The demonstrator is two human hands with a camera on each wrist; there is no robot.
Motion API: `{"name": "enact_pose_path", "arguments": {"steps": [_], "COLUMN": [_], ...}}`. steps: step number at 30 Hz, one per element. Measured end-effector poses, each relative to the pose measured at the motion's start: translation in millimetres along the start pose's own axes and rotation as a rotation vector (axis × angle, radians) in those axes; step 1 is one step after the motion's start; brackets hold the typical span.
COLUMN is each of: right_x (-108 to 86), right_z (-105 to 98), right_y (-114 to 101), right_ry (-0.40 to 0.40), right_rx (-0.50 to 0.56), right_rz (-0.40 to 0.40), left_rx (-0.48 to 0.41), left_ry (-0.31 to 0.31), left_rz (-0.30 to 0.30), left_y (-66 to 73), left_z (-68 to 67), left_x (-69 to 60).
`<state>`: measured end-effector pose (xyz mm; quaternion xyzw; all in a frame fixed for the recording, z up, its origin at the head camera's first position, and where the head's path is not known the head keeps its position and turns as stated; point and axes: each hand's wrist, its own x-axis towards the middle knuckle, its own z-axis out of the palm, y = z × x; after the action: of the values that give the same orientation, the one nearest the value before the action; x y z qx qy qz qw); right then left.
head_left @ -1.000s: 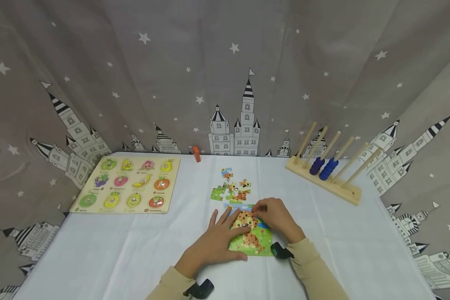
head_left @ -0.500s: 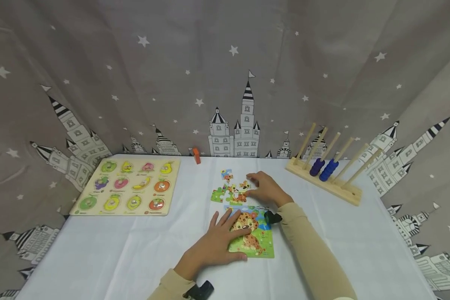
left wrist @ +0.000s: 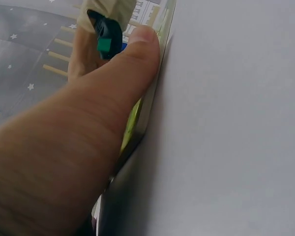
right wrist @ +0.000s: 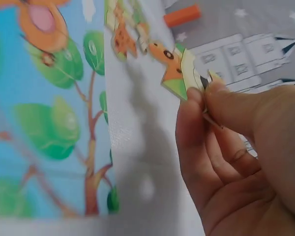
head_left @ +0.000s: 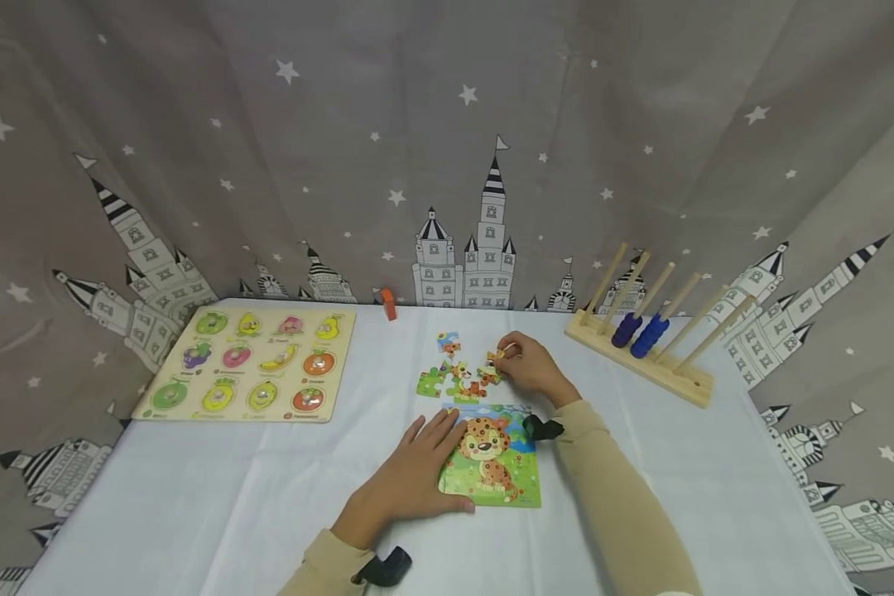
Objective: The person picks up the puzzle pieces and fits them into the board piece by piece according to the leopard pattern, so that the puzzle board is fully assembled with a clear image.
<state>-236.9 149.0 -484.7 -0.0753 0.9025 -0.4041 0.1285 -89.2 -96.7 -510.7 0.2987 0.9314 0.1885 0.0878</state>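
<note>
A leopard picture board lies on the white table, its left edge under the spread fingers of my left hand. In the left wrist view the thumb of my left hand lies along the board's edge. Just beyond the board, my right hand pinches a puzzle piece between thumb and finger. The right wrist view has this piece tilted up, with orange, green and cream parts, at the fingertips of my right hand. Other puzzle pieces lie to its left, one piece farther back.
At the left lies a wooden fruit board with knobbed pieces. A wooden rack with upright pegs and purple and blue rings stands at the right. An orange object is at the table's back edge, before a grey curtain.
My right hand has moved from the board's upper right to the loose pieces and now lifts one away to the right. My left hand has slid slightly left, uncovering the leopard's face.
</note>
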Motion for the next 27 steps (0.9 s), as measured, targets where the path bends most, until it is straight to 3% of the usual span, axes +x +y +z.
{"name": "enact_pose_path", "arguments": {"steps": [3,6,10,13,18,27], "right_x": [-14.2,-37.5,-70.4,-88.4,-101.7,-110.3], "right_z": [-3.6,-3.9,7.7,21.9,39.5,46.4], "right_y": [1.8,-3.2,-12.6,-13.7,-14.2,-21.7], "right_ry": [0.027,-0.032,-0.146,-0.173,-0.105,0.013], "right_rx": [0.091,0.107,0.031,-0.075,-0.200,-0.300], "right_rz": [-0.019,-0.068,-0.131,-0.179,-0.250,-0.211], "left_rx": [0.008,0.006,0.005,0.004,-0.013,0.018], "left_ry": [0.011,0.001,0.009,0.019,0.047,0.071], "left_rz": [0.001,-0.006,-0.006,0.005,0.031,0.068], "left_y": [0.2,-0.2,-1.6,-2.9,-4.8,-5.4], "left_z": [-1.3,-0.6,1.2,3.5,5.6,5.7], "left_x": [1.3,1.0,0.5,0.5,-0.5,-0.5]}}
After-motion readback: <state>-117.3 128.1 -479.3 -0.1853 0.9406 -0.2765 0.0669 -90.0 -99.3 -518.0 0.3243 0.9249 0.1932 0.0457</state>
